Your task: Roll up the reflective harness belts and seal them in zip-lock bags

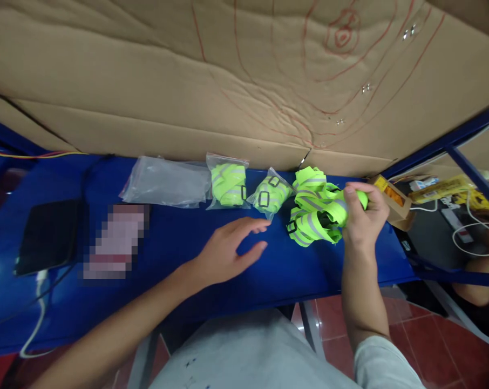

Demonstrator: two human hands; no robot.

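Observation:
My right hand (pixel 365 212) is closed around part of a loose bundle of neon-yellow reflective straps (pixel 313 208), which have grey stripes and a black buckle. The rest of the bundle lies on the blue table (pixel 244 259). My left hand (pixel 232 251) hovers over the table with thumb and fingers apart, holding nothing. Just beyond it are two clear zip bags, each with a folded strap inside: one bagged strap (pixel 229 185) at the left, and a smaller bagged strap (pixel 271 193) beside the loose bundle.
Flat clear plastic bags (pixel 165 181) lie left of the filled ones. A black tablet (pixel 48 236) with a white cable and a blurred-out flat item (pixel 117 240) are further left. A small open cardboard box (pixel 392 200) stands at right. Behind rises a cardboard wall (pixel 147 81).

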